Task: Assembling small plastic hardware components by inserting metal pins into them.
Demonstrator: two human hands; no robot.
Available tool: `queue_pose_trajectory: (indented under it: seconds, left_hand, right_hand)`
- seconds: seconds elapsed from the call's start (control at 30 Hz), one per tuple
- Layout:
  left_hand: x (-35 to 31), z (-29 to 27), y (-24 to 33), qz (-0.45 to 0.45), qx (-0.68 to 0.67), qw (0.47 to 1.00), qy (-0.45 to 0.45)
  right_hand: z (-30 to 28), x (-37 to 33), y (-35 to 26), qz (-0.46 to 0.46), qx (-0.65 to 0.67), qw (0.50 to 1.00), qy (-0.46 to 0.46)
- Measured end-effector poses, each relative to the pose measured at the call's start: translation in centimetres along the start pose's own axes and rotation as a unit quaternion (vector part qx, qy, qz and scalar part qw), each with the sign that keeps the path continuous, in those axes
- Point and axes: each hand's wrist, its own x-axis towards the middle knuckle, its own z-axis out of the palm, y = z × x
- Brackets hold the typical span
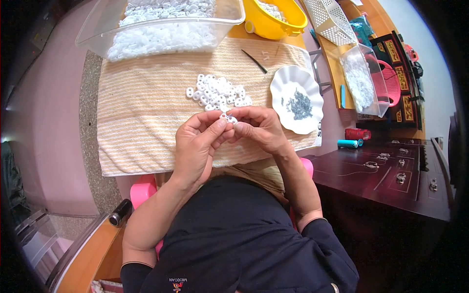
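My left hand point(198, 141) and my right hand point(259, 129) meet over the towel, fingertips pinched together. Between them is a small white two-holed plastic piece point(228, 118), gripped from both sides. Just beyond the fingertips lies a loose pile of similar white oval pieces point(215, 90). To the right of my right hand sits a white scalloped plate point(312, 90) with a heap of small dark grey bits point(299, 105), too small to name. A thin black stick-like tool point(254, 61) lies beyond the pile, near a few tiny pale pieces point(265, 55).
A striped towel point(137, 127) covers the table. At the back stand a clear bin point(171, 39) full of white pieces and a yellow basin point(273, 24). Another clear box point(359, 80) is on the right, beside a white perforated basket point(330, 22). Dark cabinetry point(342, 168) stands at right.
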Motion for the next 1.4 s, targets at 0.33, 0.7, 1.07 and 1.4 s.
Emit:
queue_pose_trajectory:
  seconds: [0.33,0.7,1.07,1.4]
  left_hand:
    - [0.04,-0.09,-0.04,-0.011,-0.004,1.000,-0.003]
    - [0.00,-0.06,-0.12,-0.002,0.018,1.000,0.002]
    - [0.11,0.12,-0.05,-0.004,0.038,0.999,0.017]
    - [0.19,0.04,-0.05,-0.009,0.056,0.998,0.016]
  right_hand:
    - [0.01,0.08,0.65,-0.032,-0.065,0.997,0.023]
    - [0.34,0.13,0.34,-0.032,0.037,0.997,0.055]
    - [0.05,0.08,0.35,-0.029,0.009,0.998,0.049]
    - [-0.35,0.08,0.61,-0.024,0.021,0.998,0.049]
